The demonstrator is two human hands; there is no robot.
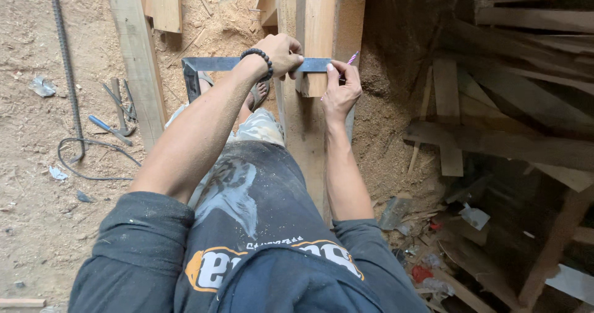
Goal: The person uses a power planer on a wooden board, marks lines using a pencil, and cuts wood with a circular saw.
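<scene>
1. While the person looks down from above, the left hand (279, 54) presses a metal square (213, 65) flat across a wooden plank (307, 112); its fingers are closed down on the blade of the square.
2. The right hand (340, 91) is just beside the left hand, at the right edge of the plank, and its fingers are pinched together on a pink pencil (352, 57).
3. The tip of the pencil is at the blade of the square, where the blade crosses the plank.
4. The plank runs away from the person's body, between the two forearms, and a shorter wooden block (320, 25) lies on top of it, beyond the square.
5. The short leg of the square hangs down to the left of the plank, above the person's sandal (259, 94).
6. A black bead bracelet (259, 60) sits on the left wrist.
7. Far to the left of the plank, pliers (122, 105) and a blue-handled tool (109, 129) lie on the sawdust floor (37, 158), near a steel rebar (64, 65) and a black wire (93, 158).
8. To the right of the plank, a heap of scrap boards (507, 115) lies in the shadow.
</scene>
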